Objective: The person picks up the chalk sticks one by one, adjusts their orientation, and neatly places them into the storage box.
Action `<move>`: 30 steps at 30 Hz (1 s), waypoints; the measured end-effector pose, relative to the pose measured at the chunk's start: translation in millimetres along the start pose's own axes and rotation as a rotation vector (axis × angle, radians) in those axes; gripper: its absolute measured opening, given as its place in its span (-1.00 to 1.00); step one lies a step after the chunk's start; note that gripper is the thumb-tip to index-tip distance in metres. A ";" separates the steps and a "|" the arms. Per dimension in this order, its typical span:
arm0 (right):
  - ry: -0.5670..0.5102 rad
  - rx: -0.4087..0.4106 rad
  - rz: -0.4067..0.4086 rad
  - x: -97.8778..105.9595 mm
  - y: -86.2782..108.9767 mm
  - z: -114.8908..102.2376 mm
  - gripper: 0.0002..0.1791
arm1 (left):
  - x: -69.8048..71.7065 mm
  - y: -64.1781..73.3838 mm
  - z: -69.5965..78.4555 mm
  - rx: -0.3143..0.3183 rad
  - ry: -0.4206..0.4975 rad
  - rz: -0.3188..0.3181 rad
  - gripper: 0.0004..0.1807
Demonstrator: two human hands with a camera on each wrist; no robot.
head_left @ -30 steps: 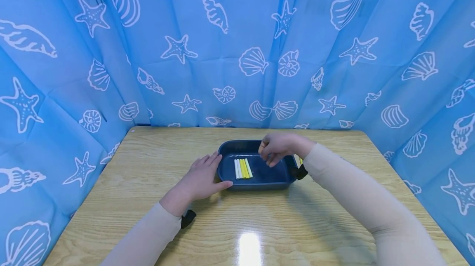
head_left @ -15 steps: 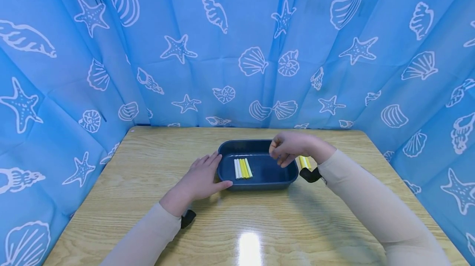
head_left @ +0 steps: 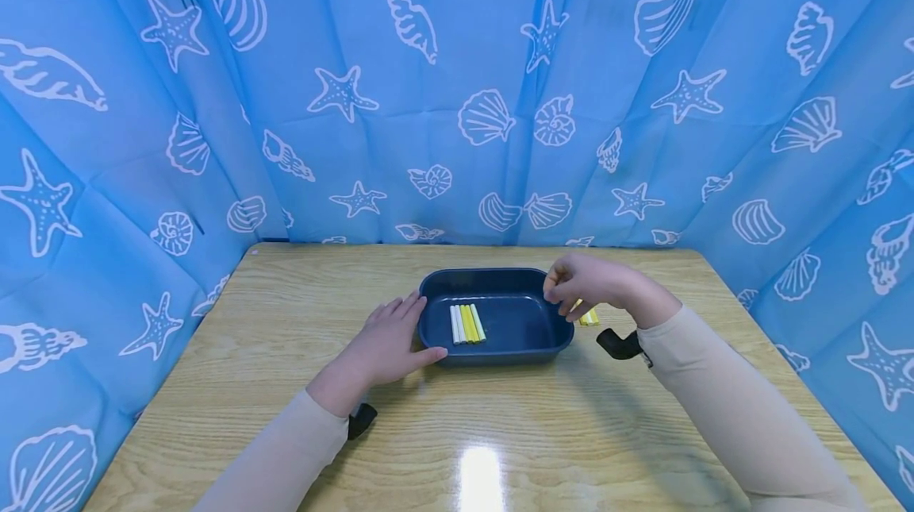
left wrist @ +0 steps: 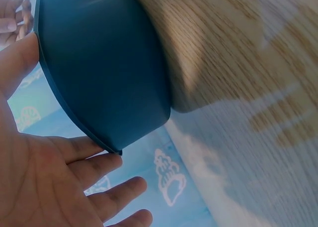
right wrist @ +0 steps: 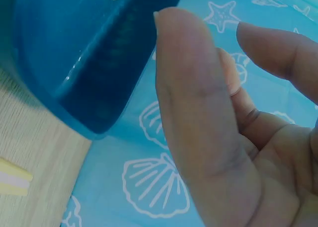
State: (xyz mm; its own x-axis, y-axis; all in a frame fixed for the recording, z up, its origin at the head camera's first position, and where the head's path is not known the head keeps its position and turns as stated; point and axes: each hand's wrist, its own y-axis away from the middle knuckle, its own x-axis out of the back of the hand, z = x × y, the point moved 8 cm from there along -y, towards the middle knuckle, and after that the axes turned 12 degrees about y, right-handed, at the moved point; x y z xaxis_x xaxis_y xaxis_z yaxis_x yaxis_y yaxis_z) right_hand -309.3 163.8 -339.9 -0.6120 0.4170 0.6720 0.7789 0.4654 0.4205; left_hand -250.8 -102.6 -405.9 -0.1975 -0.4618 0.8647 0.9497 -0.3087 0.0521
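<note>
A dark blue, deep-sided tray (head_left: 521, 352) stands on the table. Toward its left end, several white and yellow chalk sticks (head_left: 467, 325) lie side by side in a row. My left hand (head_left: 385, 341) rests against the tray's left end, thumb and fingertips touching the rim; the left wrist view shows these fingers (left wrist: 94, 170) spread and mostly straight. Over the tray's right end hovers my right hand (head_left: 589, 286), fingers loosely bent. Nothing shows between its thumb and fingers in the right wrist view. More yellow and white chalk sticks (head_left: 589, 315) lie just right of the tray, partly hidden by that hand.
The wooden table (head_left: 286, 282) reaches back to a blue curtain (head_left: 443, 59) with white shell and starfish prints, which also runs along both sides. A bright light reflection (head_left: 481, 480) shows on the near part of the table.
My right hand has moved right, from above the middle of the tray to its right end. The chalk beside the tray came partly into view. My left hand and the chalk row have stayed put.
</note>
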 end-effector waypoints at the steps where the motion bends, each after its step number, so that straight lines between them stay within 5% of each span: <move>1: 0.003 0.005 0.007 0.6 1.2 1.5 -0.81 | 0.2 0.0 0.1 0.000 0.000 -0.001 0.06; 17: -0.029 0.054 0.125 7.2 17.8 36.6 -0.73 | 0.3 0.6 0.4 -0.003 0.004 0.001 0.06; 30: -0.033 -0.005 0.258 10.9 10.3 78.7 -0.73 | 1.4 1.2 1.4 0.001 0.006 0.002 0.06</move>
State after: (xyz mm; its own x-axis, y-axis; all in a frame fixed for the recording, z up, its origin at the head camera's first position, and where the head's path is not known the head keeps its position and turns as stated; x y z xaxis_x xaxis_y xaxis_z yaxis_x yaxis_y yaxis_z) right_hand -318.8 234.6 -376.3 -0.3968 0.5470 0.7371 0.9105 0.3362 0.2406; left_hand -249.6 -102.5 -403.9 -0.1969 -0.4677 0.8617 0.9505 -0.3066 0.0508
